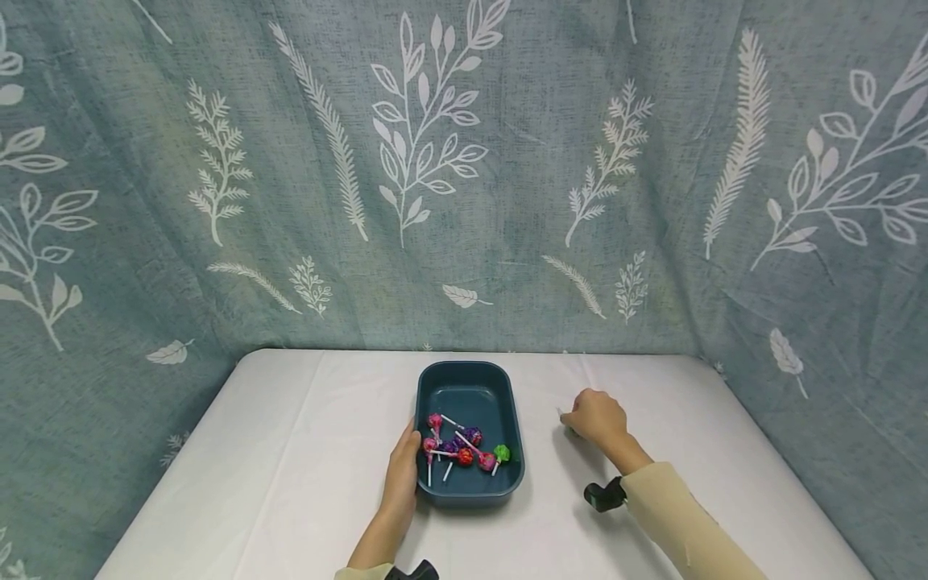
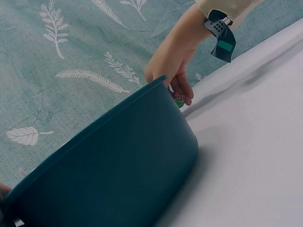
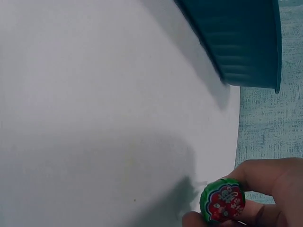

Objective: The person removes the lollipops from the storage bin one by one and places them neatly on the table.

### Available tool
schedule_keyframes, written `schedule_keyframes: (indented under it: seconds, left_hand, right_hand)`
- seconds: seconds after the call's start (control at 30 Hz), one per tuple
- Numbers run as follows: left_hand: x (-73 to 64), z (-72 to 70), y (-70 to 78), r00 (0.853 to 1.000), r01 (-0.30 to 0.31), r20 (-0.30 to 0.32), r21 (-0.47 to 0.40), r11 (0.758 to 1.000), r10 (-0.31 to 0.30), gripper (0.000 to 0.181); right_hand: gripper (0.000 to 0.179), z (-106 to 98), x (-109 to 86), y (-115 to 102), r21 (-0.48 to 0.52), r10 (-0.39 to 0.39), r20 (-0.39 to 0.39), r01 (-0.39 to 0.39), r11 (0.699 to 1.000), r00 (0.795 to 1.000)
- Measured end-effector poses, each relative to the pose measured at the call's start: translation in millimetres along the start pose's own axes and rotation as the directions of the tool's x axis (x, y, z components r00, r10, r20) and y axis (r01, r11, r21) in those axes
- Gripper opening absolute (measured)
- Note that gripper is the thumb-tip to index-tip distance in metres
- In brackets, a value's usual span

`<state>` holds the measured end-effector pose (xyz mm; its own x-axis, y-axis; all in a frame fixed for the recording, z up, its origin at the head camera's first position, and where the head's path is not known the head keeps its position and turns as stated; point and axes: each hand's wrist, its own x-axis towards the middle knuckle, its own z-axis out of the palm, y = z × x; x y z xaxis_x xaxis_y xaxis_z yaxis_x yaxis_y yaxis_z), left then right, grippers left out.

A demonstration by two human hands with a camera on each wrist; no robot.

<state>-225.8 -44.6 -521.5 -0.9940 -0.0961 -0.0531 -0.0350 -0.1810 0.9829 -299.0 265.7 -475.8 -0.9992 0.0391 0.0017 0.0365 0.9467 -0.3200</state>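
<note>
Teal bin (image 1: 474, 398), lollipops (image 1: 465, 457) inside
Your right hand (image 1: 598, 418) pinches a green-edged lollipop (image 3: 222, 201) between fingers; your left hand (image 1: 400, 475) touches the bin's side, finger curl unclear

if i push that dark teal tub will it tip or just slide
The tub would probably slide rather than tip, as it sits broad and low on the white table. It looks stiff, its walls showing no sag. The loose lollipops inside may roll about.

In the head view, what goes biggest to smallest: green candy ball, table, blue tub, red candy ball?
1. White table
2. Blue tub
3. Green candy ball and red candy ball: too alike to rank
</note>
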Motion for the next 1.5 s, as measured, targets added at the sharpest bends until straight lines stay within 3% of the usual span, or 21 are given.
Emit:
schedule_keyframes:
  seconds: [0.8, 1.5]
  left_hand:
    - [-0.7, -0.1, 0.9, 0.999, 0.04, -0.006, 0.013, 0.999, -0.04, 0.053]
    - [0.1, 0.9, -0.3, 0.999, 0.048, -0.022, -0.01, 0.999, -0.049, 0.051]
  right_hand:
    - [0.029, 10.9, -4.0, -0.4, -0.01, 0.038, 0.054, -0.038, 0.999, 0.998]
    - [0.036, 3.1, -10.1, 7.7, 0.016, 0.08, 0.025, -0.08, 0.997, 0.996]
